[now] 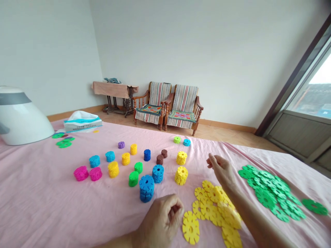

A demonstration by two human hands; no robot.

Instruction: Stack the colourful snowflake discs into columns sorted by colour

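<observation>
My left hand (163, 217) is closed near the front of the pink cloth, its fingers curled in. Whatever lies inside the curl, if anything, is hidden. Just right of it is a single yellow notched disc (191, 228), beside a loose pile of yellow discs (210, 206). My right hand (221, 169) hovers beyond that pile, fingers pinched together, nothing showing between them. Two yellow disc stacks (181, 175) stand to its left. Closer to my left hand are two blue stacks (146, 189). A heap of green discs (270, 189) spreads right of my right forearm.
Smaller stacks in pink (81, 173), light blue (94, 161), orange-yellow (113, 169), green (133, 179) and brown (159, 159) stand across the cloth. A tissue box (82, 124) and a white kettle-like vessel (26, 120) are at left. Two wooden armchairs (181, 117) stand beyond.
</observation>
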